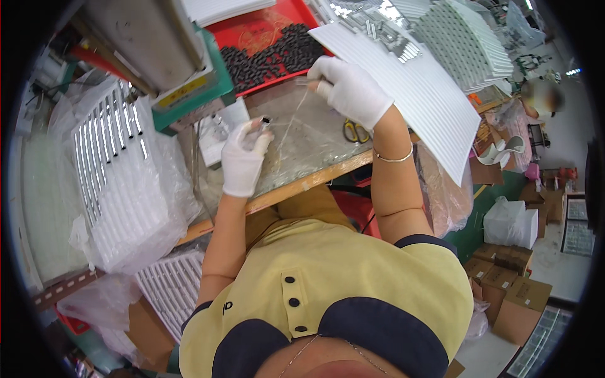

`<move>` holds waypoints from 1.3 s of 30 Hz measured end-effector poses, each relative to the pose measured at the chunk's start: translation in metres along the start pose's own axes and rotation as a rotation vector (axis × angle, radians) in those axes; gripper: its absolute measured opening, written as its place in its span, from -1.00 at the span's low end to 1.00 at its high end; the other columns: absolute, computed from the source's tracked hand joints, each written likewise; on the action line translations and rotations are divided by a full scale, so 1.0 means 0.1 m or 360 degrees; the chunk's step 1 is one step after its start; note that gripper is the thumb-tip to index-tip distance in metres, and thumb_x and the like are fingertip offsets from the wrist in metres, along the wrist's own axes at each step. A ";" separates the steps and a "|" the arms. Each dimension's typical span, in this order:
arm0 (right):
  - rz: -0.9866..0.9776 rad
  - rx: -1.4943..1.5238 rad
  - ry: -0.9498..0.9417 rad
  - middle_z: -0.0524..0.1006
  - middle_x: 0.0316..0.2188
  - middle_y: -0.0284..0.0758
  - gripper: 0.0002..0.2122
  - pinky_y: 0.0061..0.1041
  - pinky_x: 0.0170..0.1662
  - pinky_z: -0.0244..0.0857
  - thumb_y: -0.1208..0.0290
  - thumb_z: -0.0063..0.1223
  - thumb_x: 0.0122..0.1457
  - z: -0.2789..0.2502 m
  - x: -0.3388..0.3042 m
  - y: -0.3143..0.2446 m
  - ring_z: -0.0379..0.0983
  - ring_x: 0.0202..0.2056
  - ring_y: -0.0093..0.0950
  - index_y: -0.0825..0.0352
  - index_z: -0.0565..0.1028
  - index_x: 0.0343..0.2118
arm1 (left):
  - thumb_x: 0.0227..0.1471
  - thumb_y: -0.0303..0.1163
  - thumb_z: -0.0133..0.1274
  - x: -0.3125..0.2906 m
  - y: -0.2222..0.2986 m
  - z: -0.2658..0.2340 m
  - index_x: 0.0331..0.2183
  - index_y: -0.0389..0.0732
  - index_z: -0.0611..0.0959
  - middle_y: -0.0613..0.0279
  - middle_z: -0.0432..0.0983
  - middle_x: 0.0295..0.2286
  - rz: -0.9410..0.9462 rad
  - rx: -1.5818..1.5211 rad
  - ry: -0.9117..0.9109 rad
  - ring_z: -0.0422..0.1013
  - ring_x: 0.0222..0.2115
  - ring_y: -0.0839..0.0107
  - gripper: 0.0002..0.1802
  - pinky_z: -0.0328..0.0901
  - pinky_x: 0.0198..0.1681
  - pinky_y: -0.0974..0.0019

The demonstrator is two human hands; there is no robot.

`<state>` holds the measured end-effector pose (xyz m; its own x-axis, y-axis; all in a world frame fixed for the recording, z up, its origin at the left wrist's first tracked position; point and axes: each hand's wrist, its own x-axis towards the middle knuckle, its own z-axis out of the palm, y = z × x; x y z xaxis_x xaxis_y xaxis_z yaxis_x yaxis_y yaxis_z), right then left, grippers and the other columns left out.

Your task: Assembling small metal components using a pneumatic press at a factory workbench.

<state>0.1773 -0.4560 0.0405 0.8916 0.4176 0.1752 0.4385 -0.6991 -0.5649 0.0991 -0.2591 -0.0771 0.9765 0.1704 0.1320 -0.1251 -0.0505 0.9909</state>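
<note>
My left hand (244, 160), in a white glove with bare fingertips, is closed round a short shiny metal tube (265, 120) above the worktable. The tube's dark open end points up; my fingers hide the rest. Farther right, my gloved right hand (356, 91) is held over the table by the near edge of a red tray (277, 82). Its fingers are bent together, with a small pale bit at their tips that I cannot make out. Black small parts (271, 57) lie heaped in the tray. Yellow-handled scissors (355, 131) rest below my right hand.
A green-based press (195, 82) stands left of the tray. Beside it, chrome tubes (104, 138) lie in plastic wrap. A white ribbed sheet (403, 94) with metal pieces slants across the right side. The table's wooden edge (309, 183) runs close to my body.
</note>
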 end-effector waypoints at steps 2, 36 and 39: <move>0.0113 -0.0079 0.0214 0.49 -0.53 -0.19 -0.79 -0.49 -0.34 0.29 0.31 0.05 0.06 -0.13 0.20 0.32 0.44 -0.46 -0.36 0.39 0.47 -0.39 | -0.05 -0.61 0.00 -0.05 0.03 -0.03 -0.20 -0.32 0.45 0.25 0.44 -0.37 -0.0229 -0.0342 -0.0086 0.43 -0.38 0.53 -0.72 0.29 -0.38 0.51; 0.0086 0.1009 0.0032 0.49 -0.55 -0.19 -0.79 -0.43 -0.35 0.34 0.35 0.14 -0.17 0.78 -0.31 -0.06 0.49 -0.45 -0.35 0.34 0.46 -0.47 | 0.03 -0.52 -0.06 -0.24 -0.14 -0.09 -0.18 -0.32 0.45 0.28 0.44 -0.42 -0.0176 -0.0114 -0.0198 0.38 -0.48 0.59 -0.74 0.19 -0.50 0.57; -0.0105 0.0560 -0.0132 0.51 -0.52 -0.19 -0.77 -0.40 -0.32 0.34 0.32 0.16 -0.19 0.78 -0.35 -0.11 0.48 -0.41 -0.26 0.29 0.47 -0.45 | 0.03 -0.52 -0.06 -0.31 -0.22 -0.12 -0.18 -0.33 0.45 0.25 0.44 -0.41 -0.0194 -0.0107 -0.0107 0.38 -0.49 0.58 -0.75 0.21 -0.50 0.57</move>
<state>0.1320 -0.4177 -0.0218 0.8441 0.5110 0.1626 0.4161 -0.4328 -0.7997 0.0697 -0.2517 -0.1028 0.9945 0.1046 0.0109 -0.0144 0.0327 0.9994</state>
